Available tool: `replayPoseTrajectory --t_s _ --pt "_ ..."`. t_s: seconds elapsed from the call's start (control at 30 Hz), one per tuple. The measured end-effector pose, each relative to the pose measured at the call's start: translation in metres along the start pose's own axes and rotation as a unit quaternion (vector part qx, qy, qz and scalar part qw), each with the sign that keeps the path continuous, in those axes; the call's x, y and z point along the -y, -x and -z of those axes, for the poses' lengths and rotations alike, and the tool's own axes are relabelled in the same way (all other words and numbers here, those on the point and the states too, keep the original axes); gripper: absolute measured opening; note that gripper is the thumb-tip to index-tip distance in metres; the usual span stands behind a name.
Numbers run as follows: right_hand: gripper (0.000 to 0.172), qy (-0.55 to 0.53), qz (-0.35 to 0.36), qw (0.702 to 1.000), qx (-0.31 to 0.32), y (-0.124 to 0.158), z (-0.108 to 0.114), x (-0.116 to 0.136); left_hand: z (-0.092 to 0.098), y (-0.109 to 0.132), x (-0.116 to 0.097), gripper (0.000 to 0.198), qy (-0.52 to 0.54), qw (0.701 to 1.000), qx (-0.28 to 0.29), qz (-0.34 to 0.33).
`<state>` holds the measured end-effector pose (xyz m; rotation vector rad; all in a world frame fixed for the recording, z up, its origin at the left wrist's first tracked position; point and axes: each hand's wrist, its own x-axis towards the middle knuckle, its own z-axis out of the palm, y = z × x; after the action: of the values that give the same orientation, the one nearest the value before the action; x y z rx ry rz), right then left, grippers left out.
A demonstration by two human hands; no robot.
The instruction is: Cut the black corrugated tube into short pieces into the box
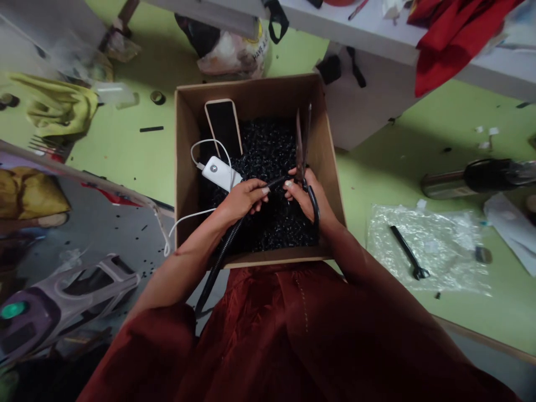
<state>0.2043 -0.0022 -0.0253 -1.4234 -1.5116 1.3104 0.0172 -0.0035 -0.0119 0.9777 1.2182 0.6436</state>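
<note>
Left hand [243, 200] grip pinches the black tube [220, 262] near its end; right hand [307, 198] is closed on the scissors [300, 139] handles, blades spread and pointing away from the body. Both sit low over the lap box [186, 156] — tube tip above the black bits [268, 151], likely so offcuts land inside.

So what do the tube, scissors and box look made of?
The tube in the left hand: black, bendy, faintly glossy, likely plastic or rubber. The scissors in the right hand: dull grey metal blades, black handle loops, probably plastic. The box: matte brown cardboard, pale cut rim.
</note>
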Motion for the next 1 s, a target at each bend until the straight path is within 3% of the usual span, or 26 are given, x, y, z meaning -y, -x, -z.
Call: replayPoseTrajectory --t_s 0.1,0.33,1.0 --pt "0.047 0.057 0.001 0.998 0.026 0.0 0.001 -0.005 0.007 -0.001 -0.003 0.009 0.03 0.997 -0.056 -0.038" --pt "0.059 0.143 -0.003 0.986 0.091 0.002 -0.003 -0.004 0.018 0.004 -0.012 0.009 0.063 0.988 -0.117 -0.075" --pt "0.06 0.162 -0.004 0.975 0.153 0.002 -0.007 -0.011 0.012 0.004 -0.012 0.025 0.052 0.99 -0.117 -0.061"
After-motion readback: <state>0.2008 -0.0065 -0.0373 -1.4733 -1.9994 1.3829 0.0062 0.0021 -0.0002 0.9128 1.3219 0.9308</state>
